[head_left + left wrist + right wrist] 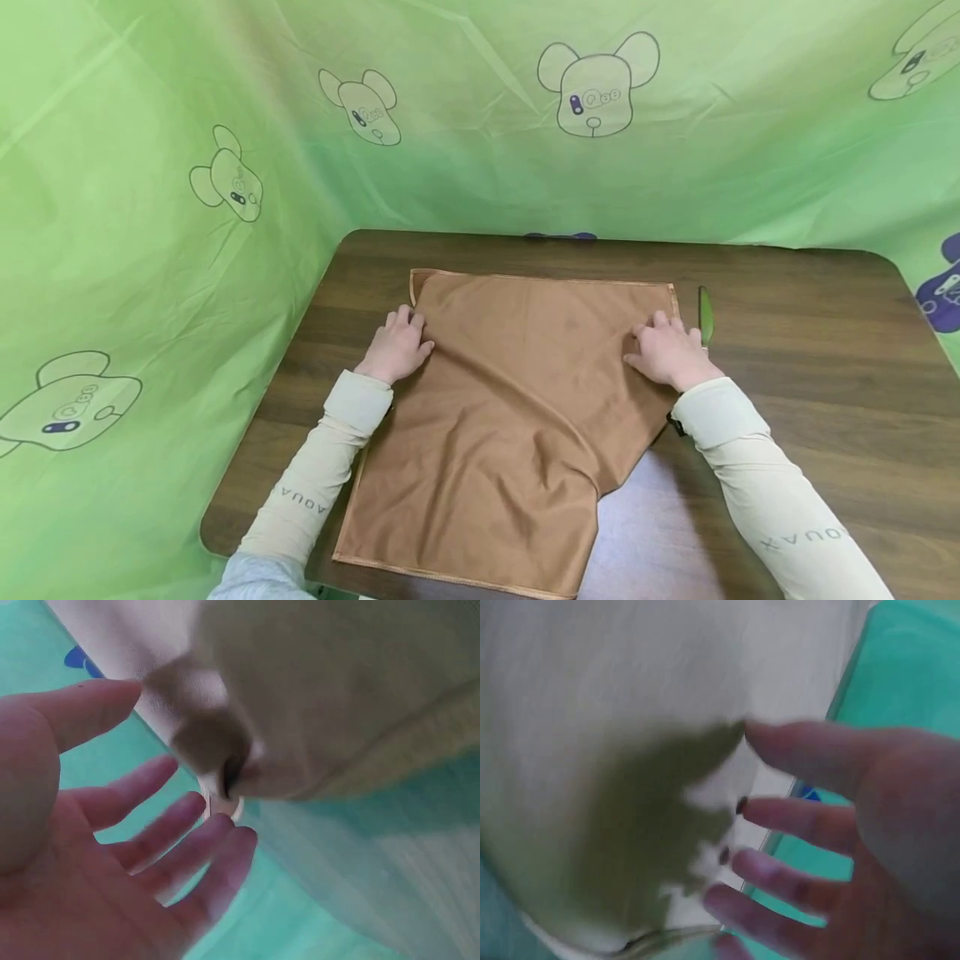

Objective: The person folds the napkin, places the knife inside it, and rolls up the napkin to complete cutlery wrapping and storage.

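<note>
A brown cloth (510, 358) with stitched edges lies over the table, its far side fairly flat and its near part wrinkled. At its far left corner the edge is turned over. My left hand (396, 346) is at the cloth's left edge, just below that corner; in the left wrist view its fingers (217, 862) are spread and loosely bent beside the cloth (337, 690). On the far right part, my right hand (667, 352) rests with fingertips at the fabric. The right wrist view shows its fingers (795, 881) extended, casting a shadow on the cloth (615, 690).
A slim green blade-shaped thing (706, 317) lies just right of the cloth, its lower end partly behind my right hand. The wood-patterned table (825, 350) has rounded corners. Green sheeting (465, 167) with bear-like heads hangs along the left and far sides.
</note>
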{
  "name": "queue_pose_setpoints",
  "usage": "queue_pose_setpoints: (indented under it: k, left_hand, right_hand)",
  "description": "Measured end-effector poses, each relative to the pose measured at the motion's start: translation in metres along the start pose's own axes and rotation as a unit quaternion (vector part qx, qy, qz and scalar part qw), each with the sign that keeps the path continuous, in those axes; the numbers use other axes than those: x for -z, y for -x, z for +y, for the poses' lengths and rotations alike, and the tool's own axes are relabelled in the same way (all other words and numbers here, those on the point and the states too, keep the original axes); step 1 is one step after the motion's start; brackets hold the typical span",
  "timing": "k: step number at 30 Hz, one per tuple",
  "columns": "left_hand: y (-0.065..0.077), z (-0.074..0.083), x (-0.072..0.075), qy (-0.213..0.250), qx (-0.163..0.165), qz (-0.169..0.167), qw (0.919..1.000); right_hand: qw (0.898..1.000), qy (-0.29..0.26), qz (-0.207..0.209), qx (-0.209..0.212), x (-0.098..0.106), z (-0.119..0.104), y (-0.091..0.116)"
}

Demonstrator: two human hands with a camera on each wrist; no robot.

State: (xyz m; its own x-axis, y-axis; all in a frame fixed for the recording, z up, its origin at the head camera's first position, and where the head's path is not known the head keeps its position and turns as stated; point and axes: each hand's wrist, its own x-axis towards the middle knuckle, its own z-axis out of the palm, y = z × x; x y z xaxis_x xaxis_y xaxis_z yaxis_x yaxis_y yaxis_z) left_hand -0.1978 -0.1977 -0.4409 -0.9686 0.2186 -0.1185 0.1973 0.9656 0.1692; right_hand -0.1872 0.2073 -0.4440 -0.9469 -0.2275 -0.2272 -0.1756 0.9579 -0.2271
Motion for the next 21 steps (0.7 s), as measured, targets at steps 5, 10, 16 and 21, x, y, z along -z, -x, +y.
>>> queue_pose_setpoints:
  k: [5,10,16,21]
  left_hand:
    - [-0.007,-0.001,-0.001,0.012,-0.012,-0.012,0.9998]
    - [-0.017,-0.006,-0.002,0.039,0.002,-0.051,0.9979]
    - [-0.028,-0.019,-0.005,0.098,-0.013,-0.085,0.9915]
    - [-0.033,-0.03,-0.009,0.116,-0.008,-0.081,0.9899]
  right_hand:
    - [0.999,0.001,-0.039,0.004,0.001,-0.007,0.001]
    - [0.999,0.005,-0.048,0.015,0.001,-0.008,0.003]
    - [0.999,0.013,-0.045,0.026,0.001,-0.006,0.005]
    - [0.999,0.01,-0.047,0.023,0.001,-0.005,0.006]
